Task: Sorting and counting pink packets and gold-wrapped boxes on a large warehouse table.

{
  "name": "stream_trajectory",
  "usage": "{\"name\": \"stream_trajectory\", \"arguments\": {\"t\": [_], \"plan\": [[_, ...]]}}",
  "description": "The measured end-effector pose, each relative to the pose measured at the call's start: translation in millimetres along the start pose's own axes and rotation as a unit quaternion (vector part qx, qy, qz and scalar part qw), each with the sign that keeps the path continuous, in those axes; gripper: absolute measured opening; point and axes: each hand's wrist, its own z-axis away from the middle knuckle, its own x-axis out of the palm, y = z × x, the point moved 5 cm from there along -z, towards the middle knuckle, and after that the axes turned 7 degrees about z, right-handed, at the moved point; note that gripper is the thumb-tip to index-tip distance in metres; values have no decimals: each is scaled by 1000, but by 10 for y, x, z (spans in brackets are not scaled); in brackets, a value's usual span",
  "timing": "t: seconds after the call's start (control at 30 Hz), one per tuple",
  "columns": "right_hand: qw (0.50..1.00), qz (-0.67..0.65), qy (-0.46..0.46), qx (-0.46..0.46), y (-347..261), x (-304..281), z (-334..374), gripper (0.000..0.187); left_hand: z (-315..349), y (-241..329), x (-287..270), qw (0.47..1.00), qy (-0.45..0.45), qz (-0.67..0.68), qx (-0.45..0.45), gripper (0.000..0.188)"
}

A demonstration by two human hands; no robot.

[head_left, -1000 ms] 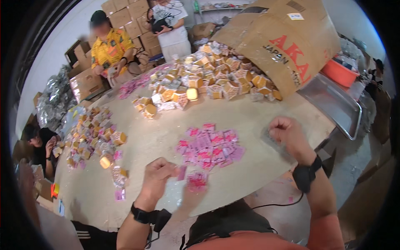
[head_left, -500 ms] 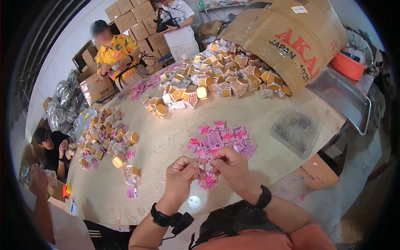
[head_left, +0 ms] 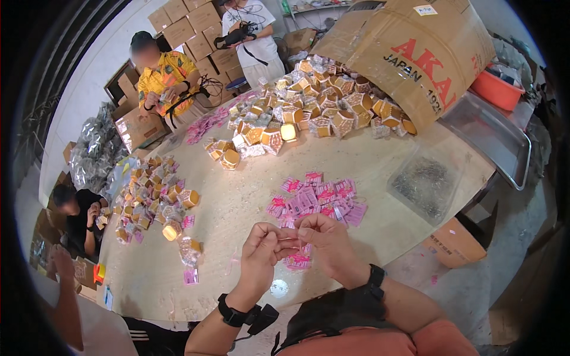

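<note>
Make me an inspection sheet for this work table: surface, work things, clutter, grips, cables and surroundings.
Surface: pale table, speckled with small bits.
Work things: pink cards piled loosely beyond the hands; shallow clear container of thin dark pieces at right.
Clutter: large heap of wrapped gold pieces at the mouth of a tipped carton; smaller heap at left.
Grips: left grip and right grip pinched close together; what they hold is unclear.
Cables: dark tangle beside a yellow-shirted person.
Surroundings: stacked cartons; metal tray and orange basin at right.
</note>
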Motion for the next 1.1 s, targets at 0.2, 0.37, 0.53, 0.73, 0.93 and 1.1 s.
{"name": "stream_trajectory", "arguments": {"t": [0.2,0.37,0.53,0.73,0.93,1.1], "plan": [[1000,-9,-16,-16,31,2,-11,6,26,79,56,994,15,-90,60,11],[999,25,-24,16,-36,8,19,10,-1,123,56,943,-2,-312,113,8],[997,74,-30,-17,-225,15,41,13,22,255,69,925,31,-345,158,8],[994,45,-100,-1,-68,50,30,13,27,252,208,889,23,-407,209,14],[980,16,-181,84,-121,71,87,14,-53,376,295,904,-93,-390,149,25],[957,21,-237,164,-74,44,141,18,-75,388,311,888,-263,-376,-15,49]]}}
